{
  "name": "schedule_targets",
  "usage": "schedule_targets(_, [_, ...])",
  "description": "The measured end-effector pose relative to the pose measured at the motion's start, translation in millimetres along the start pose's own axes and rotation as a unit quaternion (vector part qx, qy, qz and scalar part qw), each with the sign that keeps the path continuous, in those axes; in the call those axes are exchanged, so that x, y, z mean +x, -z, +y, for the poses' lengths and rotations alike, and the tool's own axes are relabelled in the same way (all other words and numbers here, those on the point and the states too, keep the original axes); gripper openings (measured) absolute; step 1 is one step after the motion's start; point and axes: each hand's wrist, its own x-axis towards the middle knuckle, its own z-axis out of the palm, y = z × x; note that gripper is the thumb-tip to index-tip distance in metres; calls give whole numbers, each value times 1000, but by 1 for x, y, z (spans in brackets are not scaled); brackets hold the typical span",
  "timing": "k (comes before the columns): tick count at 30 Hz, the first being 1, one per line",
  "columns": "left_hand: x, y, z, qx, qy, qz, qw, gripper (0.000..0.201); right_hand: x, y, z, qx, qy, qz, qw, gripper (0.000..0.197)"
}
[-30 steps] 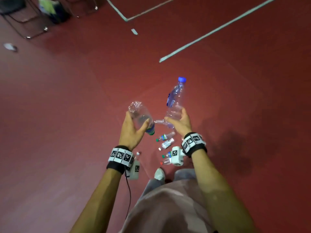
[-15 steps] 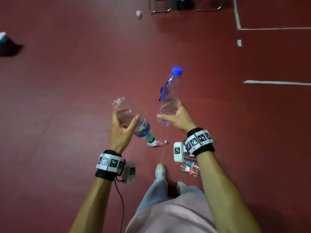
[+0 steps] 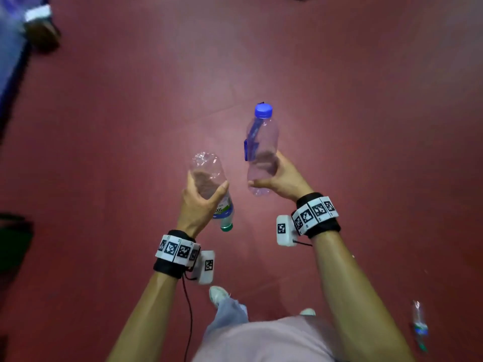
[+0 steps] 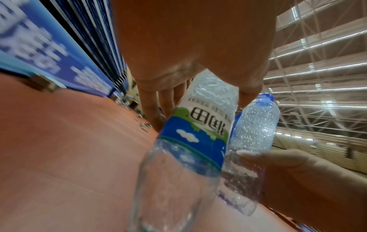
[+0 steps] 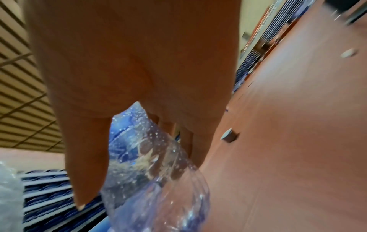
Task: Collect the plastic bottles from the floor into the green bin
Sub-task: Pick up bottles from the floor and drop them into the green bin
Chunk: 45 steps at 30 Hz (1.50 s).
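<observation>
My left hand (image 3: 202, 199) grips a clear bottle (image 3: 209, 178) with a green cap and a blue and green label (image 4: 196, 135), held upside down with its base pointing away from me. My right hand (image 3: 279, 180) grips a second clear bottle (image 3: 261, 150) near its base, its blue cap (image 3: 263, 111) pointing away from me. In the right wrist view my thumb and fingers wrap round that bottle (image 5: 151, 164). One more bottle (image 3: 419, 325) lies on the red floor at the lower right. A dark green shape (image 3: 14, 244) shows at the left edge; I cannot tell whether it is the bin.
The red floor (image 3: 339, 100) stretches ahead. Another person's foot (image 3: 41, 32) and blue trouser leg stand at the top left. My own feet (image 3: 218, 295) are below my hands. Small pale pieces (image 5: 229, 135) lie on the floor in the right wrist view.
The view has swung round: the white floor lines and the cluster of small bottles near my feet have left the frame. Both hands still hold their bottles, now closer together.
</observation>
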Motion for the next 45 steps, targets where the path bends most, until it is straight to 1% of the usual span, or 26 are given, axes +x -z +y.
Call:
schedule_targets(3, [3, 97, -48, 31, 45, 51, 997, 61, 53, -111, -42, -9, 28, -81, 996, 73])
schedule_targets(6, [-4, 190, -91, 61, 95, 99, 989, 72, 88, -224, -80, -11, 55, -156, 986, 71])
schedule_targets(8, [-11, 246, -117, 88, 124, 135, 979, 78, 101, -294, -102, -11, 70, -205, 976, 70])
schedule_targets(10, [-21, 296, -140, 110, 152, 176, 966, 78, 109, -357, -122, -16, 87, -251, 964, 69])
schedule_targets(14, [-41, 374, -180, 132, 212, 253, 935, 77, 123, -462, -153, -36, 109, -323, 939, 67])
schedule_targets(17, [-53, 418, -213, 175, 261, 265, 912, 86, 138, -530, -167, -39, 110, -360, 925, 67])
schedule_targets(19, [-56, 441, -233, 207, 293, 270, 893, 88, 150, -572, -175, -32, 110, -383, 917, 69])
schedule_targets(23, [-41, 492, -265, 221, 323, 314, 865, 79, 185, -651, -195, -28, 130, -438, 889, 75])
schedule_targets(26, [-18, 542, -284, 229, 339, 354, 841, 74, 225, -716, -216, -36, 151, -476, 866, 74])
schedule_targets(30, [19, 611, -299, 197, 348, 416, 817, 71, 285, -804, -266, -60, 193, -517, 832, 69])
schedule_targets(31, [22, 619, -299, 190, 343, 422, 818, 68, 293, -815, -275, -56, 203, -518, 829, 67])
schedule_targets(33, [38, 652, -305, 190, 334, 452, 805, 64, 317, -856, -300, -38, 220, -522, 823, 66])
schedule_targets(35, [50, 678, -311, 183, 339, 476, 791, 67, 332, -892, -313, -27, 219, -529, 819, 66])
schedule_targets(37, [56, 701, -321, 171, 359, 491, 775, 77, 342, -927, -317, -33, 211, -542, 813, 67])
schedule_targets(40, [58, 733, -340, 141, 362, 509, 768, 86, 351, -981, -316, -49, 205, -560, 801, 71])
schedule_targets(41, [58, 744, -347, 129, 364, 518, 764, 87, 352, -1001, -315, -53, 198, -566, 798, 71])
schedule_targets(43, [56, 769, -365, 99, 380, 538, 745, 85, 355, -1043, -313, -53, 182, -572, 798, 73])
schedule_targets(45, [54, 799, -386, 76, 399, 550, 730, 83, 358, -1088, -312, -50, 179, -578, 795, 79])
